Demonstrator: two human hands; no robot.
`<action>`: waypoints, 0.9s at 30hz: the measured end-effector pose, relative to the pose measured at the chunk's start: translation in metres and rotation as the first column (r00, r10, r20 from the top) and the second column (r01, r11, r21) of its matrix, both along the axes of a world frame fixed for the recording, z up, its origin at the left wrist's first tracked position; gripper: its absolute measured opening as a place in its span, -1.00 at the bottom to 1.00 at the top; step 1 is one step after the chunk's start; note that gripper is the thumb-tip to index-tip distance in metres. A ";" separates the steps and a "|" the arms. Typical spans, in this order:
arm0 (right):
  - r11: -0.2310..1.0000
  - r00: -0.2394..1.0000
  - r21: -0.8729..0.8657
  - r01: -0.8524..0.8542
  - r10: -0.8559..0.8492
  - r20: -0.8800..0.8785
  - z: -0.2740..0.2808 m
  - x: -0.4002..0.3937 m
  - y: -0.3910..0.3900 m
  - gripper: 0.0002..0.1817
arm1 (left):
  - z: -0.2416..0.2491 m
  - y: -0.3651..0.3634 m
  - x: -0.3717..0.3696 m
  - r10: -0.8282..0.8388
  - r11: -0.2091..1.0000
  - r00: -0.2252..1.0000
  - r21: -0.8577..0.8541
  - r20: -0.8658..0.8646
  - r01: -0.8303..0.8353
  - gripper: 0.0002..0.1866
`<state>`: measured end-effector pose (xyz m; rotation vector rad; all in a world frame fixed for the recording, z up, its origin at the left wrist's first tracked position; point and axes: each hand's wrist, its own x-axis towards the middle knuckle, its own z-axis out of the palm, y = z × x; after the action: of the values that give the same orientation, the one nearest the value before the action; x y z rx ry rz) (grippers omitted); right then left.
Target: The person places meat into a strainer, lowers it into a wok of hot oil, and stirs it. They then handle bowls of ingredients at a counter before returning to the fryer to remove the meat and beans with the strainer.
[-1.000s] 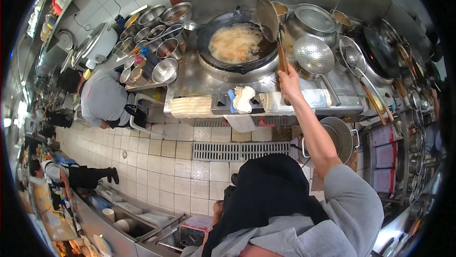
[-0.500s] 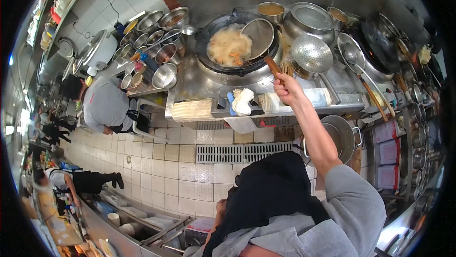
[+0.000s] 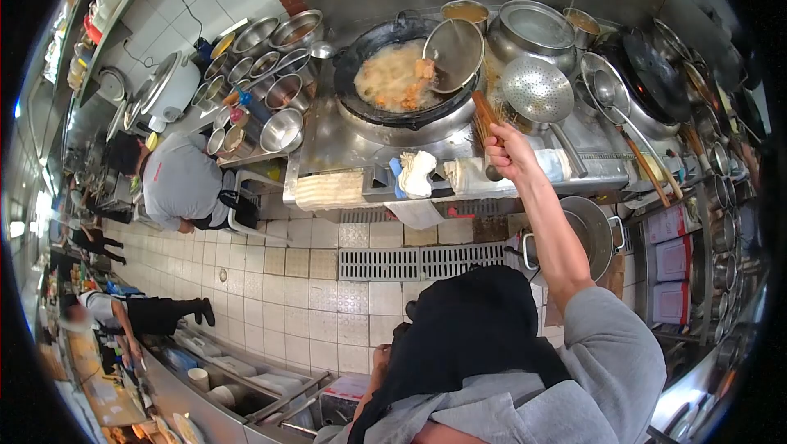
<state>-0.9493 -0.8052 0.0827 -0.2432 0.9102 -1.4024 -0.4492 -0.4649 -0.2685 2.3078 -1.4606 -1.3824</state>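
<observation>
My right hand (image 3: 511, 151) is closed around the wooden handle (image 3: 485, 112) of a mesh strainer (image 3: 456, 52). The strainer's round basket is tilted over the right side of a black wok (image 3: 348, 91). Pale, bubbling oil (image 3: 385, 71) fills the wok, with orange-brown fried pieces (image 3: 406, 100) floating near its front. One golden piece (image 3: 425, 68) shows at the strainer's left rim. Low beside the black apron (image 3: 475, 329), my left hand (image 3: 381, 357) is only partly visible, its fingers too small and hidden to read.
A perforated ladle (image 3: 537, 91) rests right of the wok, near a lidded pot (image 3: 537, 30). Metal bowls (image 3: 283, 130) crowd the left counter. Folded cloths (image 3: 329, 191) line the stove's front edge. A large pot (image 3: 586, 235) stands below. A co-worker (image 3: 180, 177) sits at left.
My right hand has shifted slightly right and towards me. The strainer has risen and tipped more steeply, and a golden piece now shows at its rim. My left hand looks unchanged.
</observation>
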 end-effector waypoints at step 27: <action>0.964 0.805 -0.076 -0.254 0.167 -0.570 -0.004 0.086 0.007 -0.50 | -0.032 0.015 0.005 0.159 0.987 0.983 0.012 -0.095 -0.158 -0.71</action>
<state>-0.8637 -0.7986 0.0789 -0.8852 1.2134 -1.2024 -0.4443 -0.4498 -0.3006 2.2695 -1.2196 -1.4301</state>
